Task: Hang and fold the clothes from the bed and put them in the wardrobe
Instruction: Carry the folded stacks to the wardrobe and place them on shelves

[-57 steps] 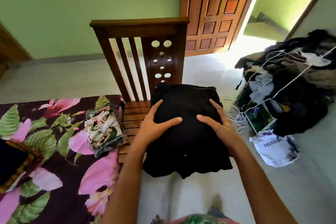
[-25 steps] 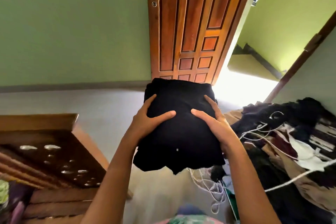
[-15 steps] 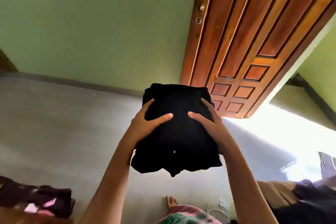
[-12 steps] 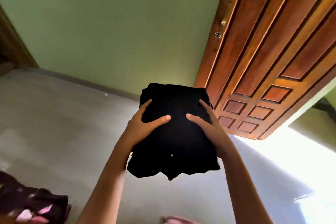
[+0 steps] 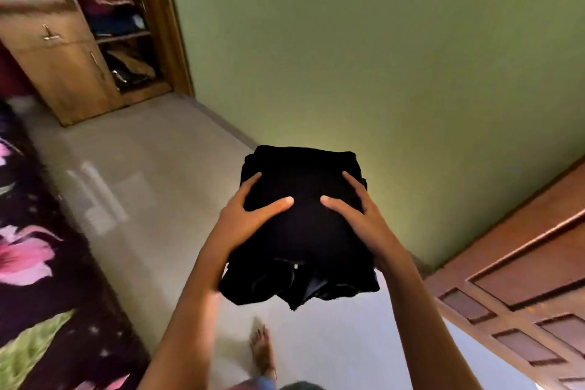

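A folded black garment (image 5: 304, 228) is carried in the air in front of me, its loose lower edge hanging down. My left hand (image 5: 247, 218) grips its left side, thumb across the top and fingers underneath. My right hand (image 5: 361, 215) grips its right side the same way. The wooden wardrobe (image 5: 79, 41) stands at the upper left with its door open and several stacks of clothes on its shelves. The bed with the dark floral sheet (image 5: 38, 263) runs along the left edge.
A green wall (image 5: 380, 57) fills the far side ahead. A brown panelled door (image 5: 522, 288) stands at the lower right. Pale floor (image 5: 142, 184) leads between the bed and the wall toward the wardrobe. My bare foot (image 5: 262, 351) shows below the garment.
I have lifted the garment off the chair and turned left with it; the chair and clothes pile have left the view and the wardrobe and bed have come in. Both hands keep their grip.
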Action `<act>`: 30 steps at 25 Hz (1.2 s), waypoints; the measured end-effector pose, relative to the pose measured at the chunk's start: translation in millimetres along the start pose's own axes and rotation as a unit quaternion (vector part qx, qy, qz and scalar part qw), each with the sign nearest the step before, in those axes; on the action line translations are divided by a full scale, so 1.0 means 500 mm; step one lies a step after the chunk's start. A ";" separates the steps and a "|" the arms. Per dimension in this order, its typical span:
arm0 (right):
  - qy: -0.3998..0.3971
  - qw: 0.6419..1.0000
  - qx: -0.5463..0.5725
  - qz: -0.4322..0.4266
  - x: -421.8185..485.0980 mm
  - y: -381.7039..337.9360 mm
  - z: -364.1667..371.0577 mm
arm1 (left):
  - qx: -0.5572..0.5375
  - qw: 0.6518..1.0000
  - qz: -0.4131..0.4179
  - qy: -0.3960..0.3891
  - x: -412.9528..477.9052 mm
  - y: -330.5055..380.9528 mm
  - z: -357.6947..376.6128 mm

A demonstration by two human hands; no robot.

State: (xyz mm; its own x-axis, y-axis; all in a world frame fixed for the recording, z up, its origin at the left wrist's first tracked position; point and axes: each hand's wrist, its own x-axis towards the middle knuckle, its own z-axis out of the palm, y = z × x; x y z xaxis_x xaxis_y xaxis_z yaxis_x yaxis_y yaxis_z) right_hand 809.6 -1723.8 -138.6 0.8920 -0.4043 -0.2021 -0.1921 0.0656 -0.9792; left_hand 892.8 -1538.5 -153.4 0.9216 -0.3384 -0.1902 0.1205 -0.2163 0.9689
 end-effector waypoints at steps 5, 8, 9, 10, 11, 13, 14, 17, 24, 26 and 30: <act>-0.039 0.999 0.012 -0.012 0.298 -0.102 0.153 | 0.001 0.999 0.005 0.043 0.287 0.086 -0.148; -0.073 0.997 0.012 -0.005 0.441 -0.133 0.239 | -0.005 0.998 -0.007 0.062 0.407 0.105 -0.229; -0.084 0.996 0.006 -0.002 0.489 -0.140 0.270 | -0.012 0.997 -0.013 0.071 0.447 0.104 -0.256; -0.096 0.995 -0.001 0.000 0.538 -0.148 0.301 | -0.017 0.996 -0.016 0.082 0.489 0.103 -0.283; -0.109 0.994 -0.006 0.002 0.590 -0.154 0.334 | -0.019 0.995 -0.020 0.094 0.534 0.099 -0.311; -0.128 0.992 -0.009 0.006 0.700 -0.161 0.401 | -0.014 0.993 -0.027 0.115 0.630 0.094 -0.368; -0.137 0.991 -0.010 0.006 0.750 -0.166 0.433 | -0.013 0.992 -0.030 0.123 0.676 0.094 -0.394; -0.167 0.986 -0.017 -0.001 0.933 -0.203 0.549 | -0.020 0.987 -0.035 0.154 0.842 0.112 -0.493; -0.242 0.969 -0.042 -0.012 1.302 -0.340 0.820 | -0.039 0.971 -0.039 0.231 1.166 0.191 -0.731; -0.262 0.963 -0.056 -0.002 1.380 -0.347 0.897 | -0.051 0.966 -0.058 0.246 1.241 0.185 -0.797; -0.272 0.960 -0.063 0.012 1.563 -0.351 1.048 | -0.052 0.962 -0.073 0.258 1.426 0.160 -0.929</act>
State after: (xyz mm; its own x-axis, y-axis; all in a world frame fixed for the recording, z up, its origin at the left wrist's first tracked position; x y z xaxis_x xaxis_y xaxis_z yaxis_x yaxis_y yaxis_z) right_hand 1754.6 -1573.0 -134.9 0.9620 0.1341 -0.2378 -0.2324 -0.0551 -0.9711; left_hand 1730.8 -1371.7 -137.6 0.9494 0.1934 -0.2474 0.2740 -0.1252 0.9536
